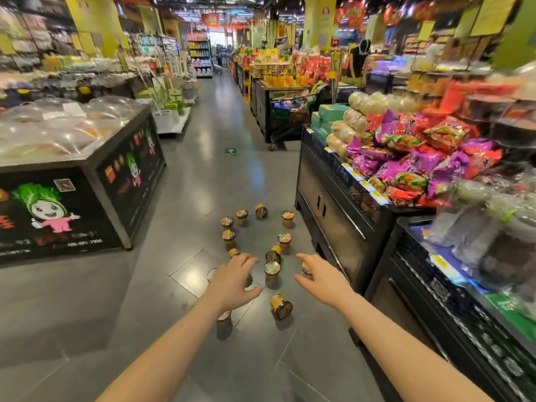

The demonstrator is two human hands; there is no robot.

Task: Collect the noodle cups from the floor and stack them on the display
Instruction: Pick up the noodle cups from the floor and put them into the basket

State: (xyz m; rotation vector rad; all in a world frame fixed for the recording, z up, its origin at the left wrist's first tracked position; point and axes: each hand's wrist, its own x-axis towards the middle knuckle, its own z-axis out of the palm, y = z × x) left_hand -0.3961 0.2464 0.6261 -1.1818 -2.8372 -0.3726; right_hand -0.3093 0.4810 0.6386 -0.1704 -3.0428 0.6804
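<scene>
Two bare forearms are stretched forward over the grey tiled floor (179,181), ending in the left hand (232,281) and the right hand (320,281). Both hands are held palm-down above the floor with the fingers spread apart and slightly bent; nothing is gripped by either.

The noodle cups (272,272) are scattered on the floor beyond and beneath the hands, close to the foot of the black display (327,195) on the right. About a dozen can be made out: most stand upright, while a tipped cup (280,306) lies on its side nearest the camera and two more lie tipped farther off. One cup is partly hidden under the right hand and others under the left wrist.

Several risks can be judged from here. The cups are tapered, with foil-like lids and smooth printed walls, so a loose grip could let one slide out, and a lying cup could be rolled away on the glossy tiles by a careless touch. Closely spaced upright cups could be knocked over by spread fingers. Lids may be dented if squeezed from above. Crinkled, slippery snack bags (406,163) are heaped on the display top, so little flat surface is seen there, and a stack set on soft packets would probably lean and topple
</scene>
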